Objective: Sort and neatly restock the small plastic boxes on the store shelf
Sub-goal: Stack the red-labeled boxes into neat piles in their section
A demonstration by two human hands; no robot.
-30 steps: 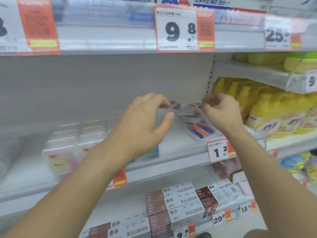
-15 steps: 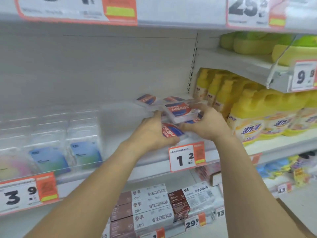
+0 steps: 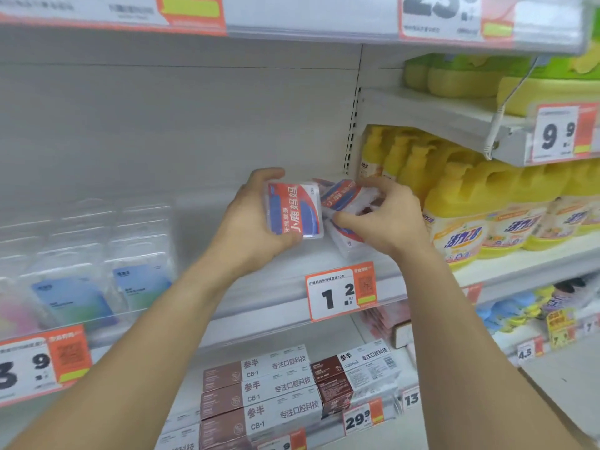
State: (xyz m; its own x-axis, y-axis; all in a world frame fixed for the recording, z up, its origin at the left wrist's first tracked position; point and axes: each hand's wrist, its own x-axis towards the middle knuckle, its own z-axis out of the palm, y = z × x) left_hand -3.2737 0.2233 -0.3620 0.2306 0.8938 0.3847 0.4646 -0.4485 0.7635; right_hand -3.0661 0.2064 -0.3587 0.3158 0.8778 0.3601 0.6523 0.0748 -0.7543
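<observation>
White store shelf (image 3: pixel 259 287), head view: near its right end, above the 1.2 price tag (image 3: pixel 341 292), the left hand (image 3: pixel 256 222) grips one small plastic box (image 3: pixel 293 211) upright, fingers curled over its top edge. The right hand (image 3: pixel 386 216) pinches a tilted box (image 3: pixel 341 194) from the loose pile (image 3: pixel 345 238) beside it. Judgement: boxes are light, rigid and smooth, likely slippery; hold across the narrow side walls.

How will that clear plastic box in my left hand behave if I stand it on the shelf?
The clear plastic box looks rigid, keeping its shape in the left hand. Probably light, since fingers alone lift it. Its smooth walls may slide on the shelf, and standing on a narrow edge it could tip.
</observation>
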